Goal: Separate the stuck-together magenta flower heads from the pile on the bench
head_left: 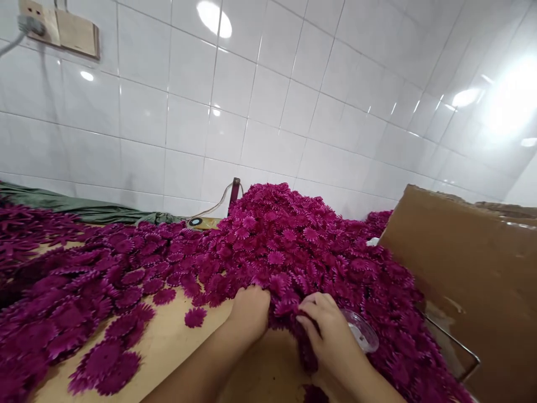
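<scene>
Flower pieces (289, 235): matt, cloth-like, ruffled surface. Desk (168, 336): smooth, wood-toned, low sheen. Wall tiles (188, 112): glossy, smooth, reflecting light. Box (474, 268): brown cardboard, mainly matt, rough along the upper edge. Round tub (372, 336): clear, shiny plastic. Sheet (92, 207): creased green cloth. Bar (453, 339): shiny, apparently metal.

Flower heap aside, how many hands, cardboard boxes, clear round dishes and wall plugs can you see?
Hands (left hand, right hand): 2
Cardboard box: 1
Clear round dish: 1
Wall plug: 1
Total: 5
</scene>
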`<state>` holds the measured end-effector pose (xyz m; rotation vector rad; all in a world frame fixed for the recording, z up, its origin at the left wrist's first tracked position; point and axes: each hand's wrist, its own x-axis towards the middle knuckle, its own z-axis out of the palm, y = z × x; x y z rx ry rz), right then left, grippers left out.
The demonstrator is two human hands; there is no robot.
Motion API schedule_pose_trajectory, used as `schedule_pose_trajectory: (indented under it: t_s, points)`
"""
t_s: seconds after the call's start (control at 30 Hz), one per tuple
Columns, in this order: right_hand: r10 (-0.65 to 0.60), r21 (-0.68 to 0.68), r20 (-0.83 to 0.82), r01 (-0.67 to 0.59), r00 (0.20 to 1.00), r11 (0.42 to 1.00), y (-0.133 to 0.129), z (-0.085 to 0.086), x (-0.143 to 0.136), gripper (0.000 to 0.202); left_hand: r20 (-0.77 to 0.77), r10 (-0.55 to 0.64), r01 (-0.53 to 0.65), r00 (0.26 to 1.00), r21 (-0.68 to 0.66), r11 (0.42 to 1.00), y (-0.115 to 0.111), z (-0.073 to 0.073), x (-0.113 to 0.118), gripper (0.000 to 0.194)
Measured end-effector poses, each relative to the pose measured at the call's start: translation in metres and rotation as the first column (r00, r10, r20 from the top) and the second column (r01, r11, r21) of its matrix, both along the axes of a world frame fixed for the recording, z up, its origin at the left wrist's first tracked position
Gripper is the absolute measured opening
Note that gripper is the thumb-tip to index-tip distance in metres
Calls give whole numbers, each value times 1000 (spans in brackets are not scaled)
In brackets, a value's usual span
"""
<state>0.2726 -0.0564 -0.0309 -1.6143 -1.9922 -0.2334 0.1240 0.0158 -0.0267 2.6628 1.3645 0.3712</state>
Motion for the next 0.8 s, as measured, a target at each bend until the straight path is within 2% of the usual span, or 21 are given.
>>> schedule_pose_trajectory:
  t_s: [0.13,0.23,0.3,0.37,0.43,0.53,0.63,0.73,0.8]
  points:
    - [-35,-3,-162,35,986,999,9,6,0,20,-24,-2,2,1000,-7,1000,-17,16,-8,21]
    - [-75,-9,-236,75,969,997,16,6,-4,20,-20,4,-4,1000,-28,1000,-24,23,-16,17]
    - [-64,-17,-222,62,973,998,18,6,-10,21,76,1,2,997,-39,999,-27,25,-22,21]
    - [-37,-2,-200,37,979,999,19,7,-16,25,272,4,23,962,-96,995,-30,24,-27,24]
    - [-26,11,-195,28,980,1000,21,8,-24,30,479,48,65,876,-216,974,-34,20,-29,24]
    - [-22,22,-248,28,968,999,25,7,-38,36,650,171,146,741,-403,903,-38,12,-29,21]
    - [53,16,-376,-51,925,999,29,4,-53,37,762,327,240,559,-526,816,-40,5,-28,20]
    - [149,19,-451,-157,880,987,33,-2,-64,33,812,459,380,360,-577,723,-38,2,-30,13]
    - [176,69,-462,-163,869,984,35,-6,-66,28,814,498,393,301,-581,713,-36,1,-35,9]
